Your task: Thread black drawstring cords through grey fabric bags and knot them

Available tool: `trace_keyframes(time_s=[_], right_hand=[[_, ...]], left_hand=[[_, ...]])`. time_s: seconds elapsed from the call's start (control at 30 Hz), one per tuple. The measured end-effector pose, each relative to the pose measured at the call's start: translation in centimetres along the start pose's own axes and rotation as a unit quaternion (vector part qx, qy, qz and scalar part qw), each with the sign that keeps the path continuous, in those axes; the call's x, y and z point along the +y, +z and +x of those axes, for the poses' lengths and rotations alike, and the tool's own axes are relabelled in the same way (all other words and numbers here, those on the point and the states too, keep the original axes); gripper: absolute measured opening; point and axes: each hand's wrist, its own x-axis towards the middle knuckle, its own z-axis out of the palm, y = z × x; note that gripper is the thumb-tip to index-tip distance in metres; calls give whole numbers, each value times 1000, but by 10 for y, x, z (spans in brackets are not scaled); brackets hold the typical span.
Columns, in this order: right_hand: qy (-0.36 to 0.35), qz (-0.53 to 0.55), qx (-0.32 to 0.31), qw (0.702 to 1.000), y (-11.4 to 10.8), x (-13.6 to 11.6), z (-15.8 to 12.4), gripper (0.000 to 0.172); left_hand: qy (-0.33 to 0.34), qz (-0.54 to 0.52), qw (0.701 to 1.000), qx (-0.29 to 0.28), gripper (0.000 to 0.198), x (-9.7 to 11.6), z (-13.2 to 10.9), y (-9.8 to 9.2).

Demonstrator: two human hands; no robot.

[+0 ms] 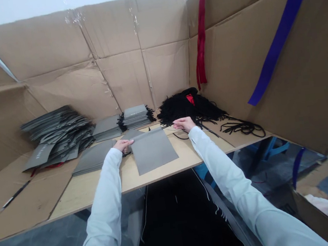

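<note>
White sleeves (102, 216): left grip (124, 145) seemingly pinching gray bag (153, 152) edge; right grip (184, 124) open beside it.

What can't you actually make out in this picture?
Head view:
Red thing: half buried by black cords, so its kind is unclear.
Print on the gray bag: too small to read.
Left hand: it covers the corner of the front bag, so any pinch is hidden.
</note>
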Motion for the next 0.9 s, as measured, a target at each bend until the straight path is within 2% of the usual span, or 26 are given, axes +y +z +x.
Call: trace_keyframes(time_s=[0.17, 0.27, 0.33, 0.53, 0.9], right_hand=[[-56, -40, -14, 998, -8, 4, 7, 14], [-74, -60, 10, 995, -10, 6, 9, 16], [-80, -79, 31, 993, -11, 7, 10, 16], [-76, -94, 58, 991, -12, 8, 11, 14], [-30, -40, 14, 999, -5, 8, 5, 20]], left_hand=[[5, 22, 1000, -20, 37, 4, -6, -3], [4, 3, 1000, -20, 36, 3, -5, -5], [3, 3, 1000, 0, 36, 0, -2, -6], [8, 3, 999, 38, 39, -4, 4, -4], [25, 4, 999, 30, 37, -3, 7, -3]])
